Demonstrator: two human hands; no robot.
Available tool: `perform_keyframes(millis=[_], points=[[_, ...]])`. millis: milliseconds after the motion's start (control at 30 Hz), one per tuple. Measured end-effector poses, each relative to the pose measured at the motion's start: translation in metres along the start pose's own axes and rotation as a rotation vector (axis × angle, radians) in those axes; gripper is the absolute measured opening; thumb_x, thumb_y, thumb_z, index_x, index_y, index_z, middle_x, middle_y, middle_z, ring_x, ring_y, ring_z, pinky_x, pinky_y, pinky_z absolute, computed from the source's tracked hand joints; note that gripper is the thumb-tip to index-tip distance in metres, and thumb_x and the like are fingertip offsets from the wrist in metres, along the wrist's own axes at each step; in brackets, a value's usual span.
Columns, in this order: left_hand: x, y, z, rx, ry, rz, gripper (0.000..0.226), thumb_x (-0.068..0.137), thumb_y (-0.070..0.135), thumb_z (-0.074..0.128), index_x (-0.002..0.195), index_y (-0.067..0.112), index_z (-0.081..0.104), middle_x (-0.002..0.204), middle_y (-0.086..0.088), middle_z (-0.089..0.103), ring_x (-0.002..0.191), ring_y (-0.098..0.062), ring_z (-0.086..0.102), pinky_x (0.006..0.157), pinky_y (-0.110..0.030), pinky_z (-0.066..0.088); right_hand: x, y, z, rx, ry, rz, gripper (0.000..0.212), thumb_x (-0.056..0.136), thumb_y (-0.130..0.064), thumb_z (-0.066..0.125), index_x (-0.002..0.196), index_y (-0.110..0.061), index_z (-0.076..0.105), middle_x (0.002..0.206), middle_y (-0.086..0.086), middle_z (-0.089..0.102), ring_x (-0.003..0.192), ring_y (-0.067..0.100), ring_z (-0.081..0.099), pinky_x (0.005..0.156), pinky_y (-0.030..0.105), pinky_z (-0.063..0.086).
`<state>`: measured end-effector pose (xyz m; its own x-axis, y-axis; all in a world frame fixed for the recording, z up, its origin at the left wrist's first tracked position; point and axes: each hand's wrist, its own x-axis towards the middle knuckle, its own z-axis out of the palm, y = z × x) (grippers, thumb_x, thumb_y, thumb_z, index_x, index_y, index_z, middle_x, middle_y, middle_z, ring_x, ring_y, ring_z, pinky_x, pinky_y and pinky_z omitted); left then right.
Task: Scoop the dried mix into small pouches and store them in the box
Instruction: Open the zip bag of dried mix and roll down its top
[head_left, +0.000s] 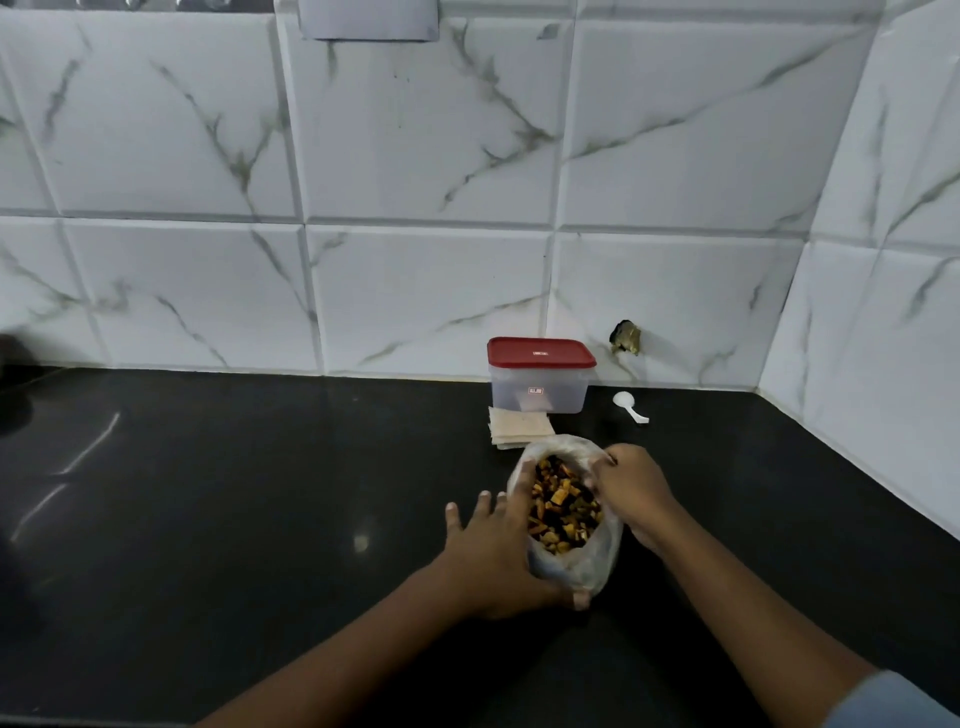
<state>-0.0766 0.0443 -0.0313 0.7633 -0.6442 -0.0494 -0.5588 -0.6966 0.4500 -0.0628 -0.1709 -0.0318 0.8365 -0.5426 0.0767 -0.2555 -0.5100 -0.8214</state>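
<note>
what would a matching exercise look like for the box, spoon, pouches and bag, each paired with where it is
Things:
1. box
2. spoon
3. pouches
4. bag

Places:
a. held between the left hand and the right hand
b. by the wall, red lid on
c. stacked flat right in front of the box
d. loose on the counter, right of the box

Pairs: 1-b, 2-d, 3-c, 4-a
</note>
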Motion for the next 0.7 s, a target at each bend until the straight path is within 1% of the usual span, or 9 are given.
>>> perform_keyframes(millis=[100, 200, 267, 300, 367, 500, 567, 600, 700], points=[[0.033, 0.022, 0.008, 0.036, -0.022, 0.029, 0.144, 0.071, 0.081, 0.072, 0.150, 0.040, -0.041, 0.173, -0.013, 0.010, 0.160, -0.034, -0.003, 0.123, -0.064, -0.011, 0.022, 0.013, -0.024, 0.150, 0.008, 0.103, 0.013, 0.095, -0.008, 0.060, 0.084, -0.006, 0.068, 0.074, 0.007, 0.072, 0.068, 0.021, 0.066, 0.060, 0.031, 0.049], [0.063, 0.042, 0.016, 0.056, -0.031, 0.053, 0.143, 0.072, 0.082, 0.070, 0.149, 0.040, -0.043, 0.172, -0.017, 0.010, 0.160, -0.036, -0.003, 0.123, -0.065, -0.010, 0.048, 0.023, -0.051, 0.206, -0.046, 0.173, 0.013, 0.091, 0.000, 0.065, 0.079, -0.003, 0.068, 0.071, 0.013, 0.071, 0.063, 0.022, 0.065, 0.060, 0.030, 0.051], [0.077, 0.048, 0.019, 0.048, -0.017, 0.057, 0.142, 0.072, 0.083, 0.069, 0.148, 0.041, -0.043, 0.172, -0.018, 0.011, 0.159, -0.037, -0.002, 0.122, -0.066, -0.011, 0.063, 0.028, -0.063, 0.181, -0.054, 0.173, 0.002, 0.087, 0.001, 0.067, 0.089, 0.002, 0.069, 0.081, 0.022, 0.072, 0.072, 0.025, 0.065, 0.067, 0.035, 0.051], [0.082, 0.049, 0.019, 0.045, -0.017, 0.055, 0.141, 0.072, 0.084, 0.068, 0.147, 0.041, -0.044, 0.172, -0.017, 0.011, 0.159, -0.038, -0.002, 0.122, -0.066, -0.011, 0.069, 0.030, -0.067, 0.158, -0.049, 0.157, 0.006, 0.087, 0.000, 0.067, 0.092, 0.003, 0.068, 0.086, 0.025, 0.071, 0.076, 0.026, 0.064, 0.070, 0.037, 0.050], [0.088, 0.047, 0.019, 0.076, -0.029, 0.043, 0.139, 0.071, 0.089, 0.063, 0.146, 0.043, -0.045, 0.172, -0.018, 0.011, 0.158, -0.042, -0.002, 0.121, -0.068, -0.011, 0.075, 0.033, -0.066, 0.106, -0.064, 0.101, 0.008, 0.089, -0.003, 0.065, 0.092, 0.003, 0.069, 0.087, 0.020, 0.071, 0.077, 0.024, 0.063, 0.070, 0.036, 0.049], [0.095, 0.043, 0.013, 0.149, -0.095, -0.005, 0.120, 0.073, 0.100, 0.039, 0.150, 0.048, -0.036, 0.171, -0.023, -0.008, 0.155, -0.051, -0.010, 0.120, -0.069, -0.009, 0.074, 0.042, -0.060, 0.054, -0.005, -0.010, 0.013, 0.092, -0.017, 0.064, 0.085, -0.016, 0.074, 0.086, 0.006, 0.076, 0.078, 0.020, 0.070, 0.069, 0.032, 0.051], [0.105, 0.041, 0.007, 0.072, -0.042, 0.027, 0.109, 0.077, 0.099, 0.029, 0.153, 0.050, -0.030, 0.173, -0.014, -0.011, 0.156, -0.048, -0.012, 0.121, -0.068, -0.009, 0.076, 0.044, -0.059, 0.056, 0.030, -0.048, 0.017, 0.094, -0.025, 0.064, 0.086, -0.016, 0.077, 0.087, 0.006, 0.076, 0.082, 0.021, 0.072, 0.071, 0.033, 0.051], [0.110, 0.040, 0.005, 0.023, -0.002, 0.074, 0.106, 0.079, 0.097, 0.031, 0.154, 0.051, -0.027, 0.174, -0.007, -0.010, 0.157, -0.044, -0.014, 0.122, -0.068, -0.010, 0.077, 0.044, -0.060, 0.031, 0.039, -0.076, 0.022, 0.096, -0.030, 0.063, 0.088, -0.015, 0.077, 0.087, 0.006, 0.076, 0.084, 0.021, 0.071, 0.072, 0.033, 0.051], [0.121, 0.030, 0.009, -0.060, 0.067, 0.211, 0.109, 0.082, 0.089, 0.048, 0.155, 0.053, -0.025, 0.173, 0.009, -0.010, 0.157, -0.032, -0.021, 0.121, -0.066, -0.015, 0.079, 0.046, -0.058, -0.156, 0.015, -0.160, 0.029, 0.102, -0.035, 0.058, 0.086, -0.016, 0.073, 0.082, 0.001, 0.072, 0.079, 0.017, 0.068, 0.067, 0.031, 0.049]])
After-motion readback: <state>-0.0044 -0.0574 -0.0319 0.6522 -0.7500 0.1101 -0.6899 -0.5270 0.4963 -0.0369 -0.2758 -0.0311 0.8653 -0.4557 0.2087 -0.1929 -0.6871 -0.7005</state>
